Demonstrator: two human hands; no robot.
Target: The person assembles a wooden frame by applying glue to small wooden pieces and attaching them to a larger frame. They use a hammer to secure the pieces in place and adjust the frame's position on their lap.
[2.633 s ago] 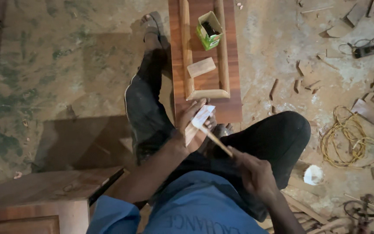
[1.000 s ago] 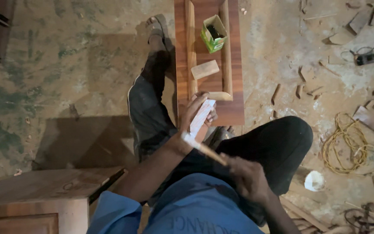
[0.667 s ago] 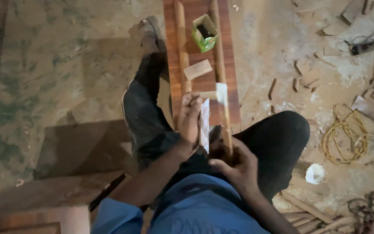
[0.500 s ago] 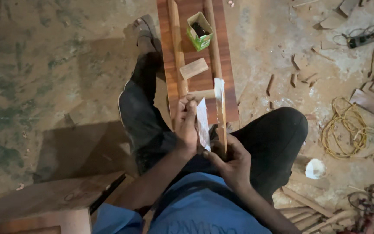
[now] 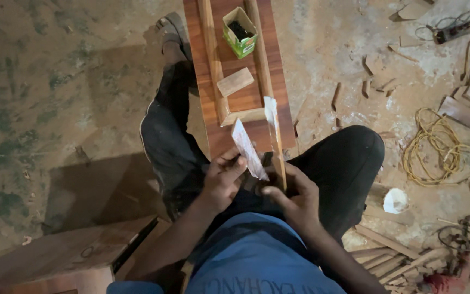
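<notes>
Left hand point(image 5: 221, 177) is pinching a pale, glue-whitened scrap point(image 5: 248, 149); right hand point(image 5: 292, 193) is gripping a thin wooden strip point(image 5: 274, 136), its twelve-o'clock tip already coated white, its lower length apparently uncoated, above the reddish board point(image 5: 257, 130).

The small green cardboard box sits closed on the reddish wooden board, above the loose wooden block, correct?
Not quite: in the head view the small green cardboard box is open, with dark contents showing inside. It does sit on the reddish wooden board, above the loose wooden block.
</notes>
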